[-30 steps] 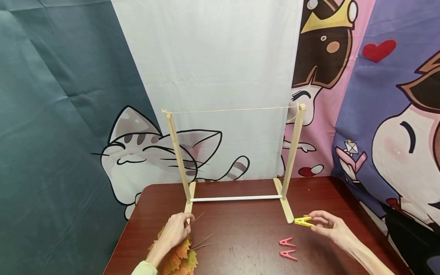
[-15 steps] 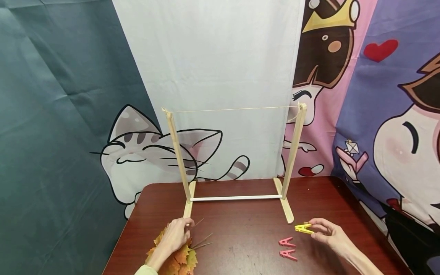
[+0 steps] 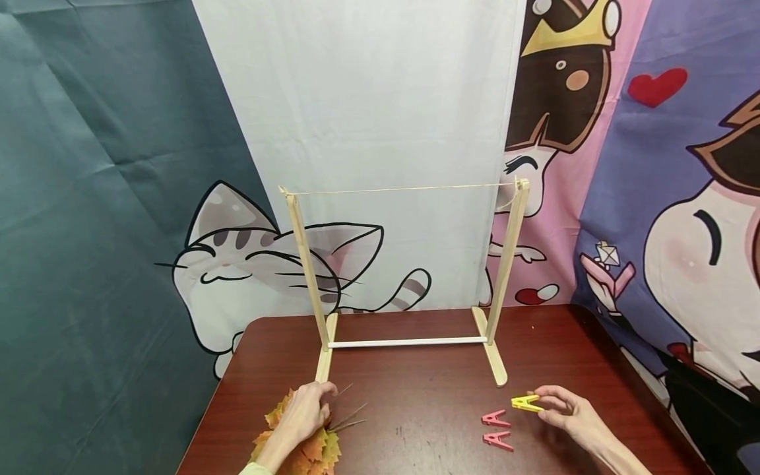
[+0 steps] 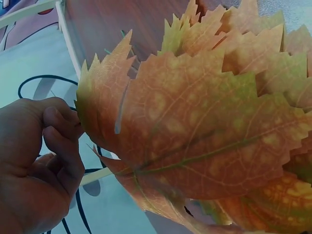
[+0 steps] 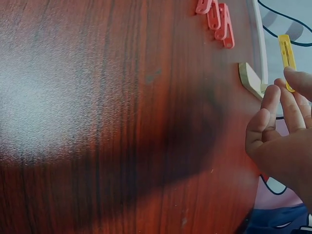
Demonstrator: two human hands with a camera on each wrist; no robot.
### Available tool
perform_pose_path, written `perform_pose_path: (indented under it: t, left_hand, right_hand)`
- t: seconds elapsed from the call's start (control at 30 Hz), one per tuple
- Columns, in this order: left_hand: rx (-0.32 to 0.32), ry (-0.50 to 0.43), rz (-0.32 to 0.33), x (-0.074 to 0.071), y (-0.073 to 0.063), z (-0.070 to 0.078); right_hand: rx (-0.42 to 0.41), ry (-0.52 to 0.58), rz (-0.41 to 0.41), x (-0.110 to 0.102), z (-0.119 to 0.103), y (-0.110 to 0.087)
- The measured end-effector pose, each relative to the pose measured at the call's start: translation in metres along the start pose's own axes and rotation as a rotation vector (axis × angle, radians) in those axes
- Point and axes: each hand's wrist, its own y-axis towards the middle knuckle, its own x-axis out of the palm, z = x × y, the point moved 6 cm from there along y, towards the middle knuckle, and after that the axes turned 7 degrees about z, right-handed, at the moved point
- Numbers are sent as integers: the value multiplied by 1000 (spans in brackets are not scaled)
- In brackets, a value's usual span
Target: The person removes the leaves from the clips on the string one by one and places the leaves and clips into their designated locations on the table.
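In the head view my right hand pinches a yellow clothespin between thumb and fingers, above the table's right side. The right wrist view also shows this clothespin standing out past the thumb. Two pink clothespins lie just left of it on the table. At the lower left, my left hand is over a bunch of orange and yellow maple-like leaves. Up close, the left hand pinches at the edge of a large leaf; the exact grip point is partly hidden.
A wooden frame stands at the back of the dark red table, with a string tied between its posts and a white rod low down. Its right foot ends near the yellow clothespin. Printed cloth hangs behind.
My right hand has lowered toward the front with the yellow clothespin, away from the frame's right foot. The left hand has also come slightly down. The pink clothespins have stayed put.
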Motion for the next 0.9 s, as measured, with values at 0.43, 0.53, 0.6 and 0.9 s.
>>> perform_pose_path:
  t: [0.43,0.53,0.6,0.9]
  left_hand:
    - [12,6,-6,10,-5,-1]
    - [3,9,-18,12,-7,-1]
    - [-6,10,-34,15,-8,-1]
    - [-33,-3,-64,23,-11,-2]
  right_hand:
    - [49,-67,-15,5,17,-2]
    - [53,-65,-26,8,20,-2]
    - [60,-77,-27,9,23,-2]
    - [86,-110,-3,12,30,-2]
